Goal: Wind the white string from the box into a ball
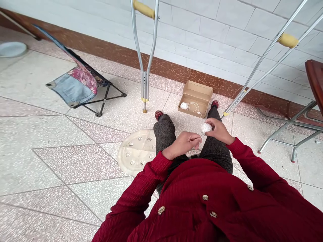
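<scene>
Sitting on a low seat here, looking straight down at my lap, and there's a small ball of white string [206,128] clamped in the right hand [220,131], fingers curled around it, just above the right knee. The left hand [180,144] is right beside it, thumb and fingertips [194,138] pinched together on a thin strand [201,137] coming off the ball, though the strand's so fine it's hard to see much. Both hands sit over dark tweed trousers [164,137], below the cuffs of a red button-up cardigan [191,188].

Past the feet, an open cardboard box [195,91] sits on the terrazzo floor [50,161] by the wall, with a second white ball [184,106] and some loose string [193,107] inside. A pair of aluminium crutches [145,53] [267,60] stands on either side of the box. Over to the left there's a folding camp chair [80,80] and a round pale disc with studs [136,151], and on the right, a metal-legged table with a wooden top [315,80].
</scene>
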A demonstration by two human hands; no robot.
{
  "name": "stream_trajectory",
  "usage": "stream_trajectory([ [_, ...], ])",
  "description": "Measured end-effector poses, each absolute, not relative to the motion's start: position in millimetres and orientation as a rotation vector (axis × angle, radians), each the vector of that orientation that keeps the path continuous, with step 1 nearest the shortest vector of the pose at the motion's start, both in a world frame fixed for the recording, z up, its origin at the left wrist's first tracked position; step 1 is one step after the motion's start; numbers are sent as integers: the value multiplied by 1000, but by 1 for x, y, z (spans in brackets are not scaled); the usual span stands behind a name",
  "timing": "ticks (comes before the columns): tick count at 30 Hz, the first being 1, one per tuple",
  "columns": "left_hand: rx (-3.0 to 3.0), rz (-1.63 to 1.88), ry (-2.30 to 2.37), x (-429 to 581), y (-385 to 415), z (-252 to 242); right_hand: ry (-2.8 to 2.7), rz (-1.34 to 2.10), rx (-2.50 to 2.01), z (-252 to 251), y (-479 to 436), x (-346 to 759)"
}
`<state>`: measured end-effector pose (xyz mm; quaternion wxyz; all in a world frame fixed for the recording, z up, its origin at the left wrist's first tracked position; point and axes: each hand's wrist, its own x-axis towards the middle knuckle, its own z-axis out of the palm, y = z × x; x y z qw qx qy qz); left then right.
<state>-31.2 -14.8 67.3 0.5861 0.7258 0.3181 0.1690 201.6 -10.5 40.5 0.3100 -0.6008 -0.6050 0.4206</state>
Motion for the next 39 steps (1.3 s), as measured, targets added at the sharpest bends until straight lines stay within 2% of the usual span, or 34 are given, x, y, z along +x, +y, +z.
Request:
stream_trajectory([
  [4,1822,469,791,-37,-1,65,-1458,1887,-1305,42,-30,209],
  [7,1819,505,737,-33,3,58,-1235,2149,-1082,56,-39,210],
  [13,1665,597,763,-27,2,41,-937,2032,-918,79,-44,211],
  [18,1615,545,803,-27,-6,29,-853,1848,-982,88,-41,219],
  [23,1670,379,738,-17,-25,38,-980,1377,-1283,86,-18,223],
  [27,1797,329,677,-13,-29,57,-1315,1048,-1529,62,-12,214],
  [30,1997,345,723,-16,-21,65,-1559,1178,-1571,43,-25,204],
  [36,2097,446,792,-23,-6,58,-1283,2036,-1215,52,-46,204],
  [39,1992,494,759,-21,-2,52,-1156,2090,-1109,68,-47,208],
])
